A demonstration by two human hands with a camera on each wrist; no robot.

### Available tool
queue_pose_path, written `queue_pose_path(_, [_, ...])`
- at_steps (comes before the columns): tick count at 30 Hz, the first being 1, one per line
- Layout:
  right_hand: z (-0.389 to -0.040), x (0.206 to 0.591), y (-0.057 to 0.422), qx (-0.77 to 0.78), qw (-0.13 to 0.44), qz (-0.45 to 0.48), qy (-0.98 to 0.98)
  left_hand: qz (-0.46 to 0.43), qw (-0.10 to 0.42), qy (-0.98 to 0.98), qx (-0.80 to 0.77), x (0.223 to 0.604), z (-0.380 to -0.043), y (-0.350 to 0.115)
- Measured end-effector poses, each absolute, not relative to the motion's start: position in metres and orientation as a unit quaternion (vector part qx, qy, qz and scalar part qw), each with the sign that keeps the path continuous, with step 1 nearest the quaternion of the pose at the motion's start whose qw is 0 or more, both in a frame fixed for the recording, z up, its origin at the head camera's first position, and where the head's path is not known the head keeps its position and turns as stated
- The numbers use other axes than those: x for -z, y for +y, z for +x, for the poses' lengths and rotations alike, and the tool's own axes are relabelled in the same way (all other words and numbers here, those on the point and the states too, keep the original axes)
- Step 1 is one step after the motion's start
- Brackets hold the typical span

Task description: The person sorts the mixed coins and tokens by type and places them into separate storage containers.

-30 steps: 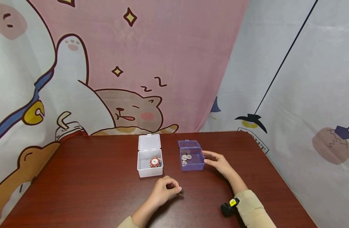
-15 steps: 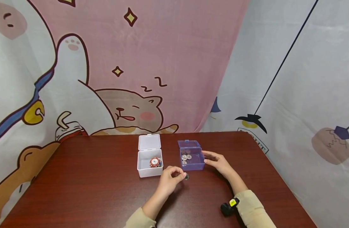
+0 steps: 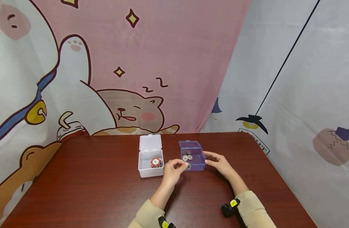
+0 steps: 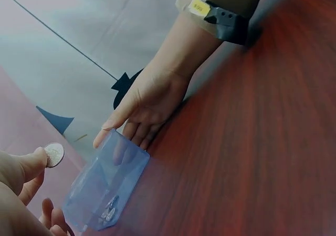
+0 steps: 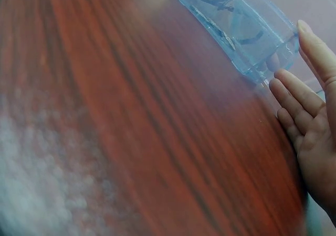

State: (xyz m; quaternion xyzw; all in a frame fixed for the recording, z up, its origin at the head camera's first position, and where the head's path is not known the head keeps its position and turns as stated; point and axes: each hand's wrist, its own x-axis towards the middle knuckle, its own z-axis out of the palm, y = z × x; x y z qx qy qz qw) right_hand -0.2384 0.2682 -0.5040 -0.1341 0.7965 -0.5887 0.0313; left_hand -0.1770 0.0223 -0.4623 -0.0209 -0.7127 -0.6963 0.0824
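A silver coin (image 3: 188,166) is pinched between the thumb and fingertips of my left hand (image 3: 172,172), held over the near left part of a clear purple-blue plastic box (image 3: 198,167). In the left wrist view the coin (image 4: 54,155) is face-on, apart from the box (image 4: 113,167). Several coins (image 3: 187,157) lie inside the box at its left side, and its lid (image 3: 190,144) is tipped back. My right hand (image 3: 219,164) touches the box's right end with nearly straight fingers; the right wrist view shows the thumb (image 5: 310,39) at the box's edge.
Left of the purple box stands a white box (image 3: 150,172) with its lid back and red and other-coloured poker chips (image 3: 155,162) inside. Both stand on a dark red-brown wooden table (image 3: 100,183). A printed cartoon curtain (image 3: 191,63) hangs behind the table.
My left hand has carried the coin forward and slightly right, from the near table to over the purple box. My right hand has stayed at the box's right end.
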Motion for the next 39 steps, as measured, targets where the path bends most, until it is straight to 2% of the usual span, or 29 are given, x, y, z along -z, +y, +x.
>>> queue_pose_path(14, [-0.240, 0.509, 0.271, 0.601, 0.030, -0.158, 0.783, 0.025, 0.101, -0.703, 0.704, 0.467, -0.199, 0.034])
queue_pose_path(26, [-0.240, 0.507, 0.270, 0.596, 0.026, -0.164, 0.786, 0.045, 0.094, -0.684, 0.722, 0.474, -0.219, 0.039])
queue_pose_path(35, [-0.232, 0.488, 0.264, 0.601, 0.041, -0.166, 0.780, 0.052, 0.119, -0.712, 0.690, 0.473, -0.228, 0.042])
queue_pose_path(39, [-0.235, 0.495, 0.266, 0.603, 0.041, -0.167, 0.779, 0.052, 0.131, -0.717, 0.682, 0.474, -0.232, 0.044])
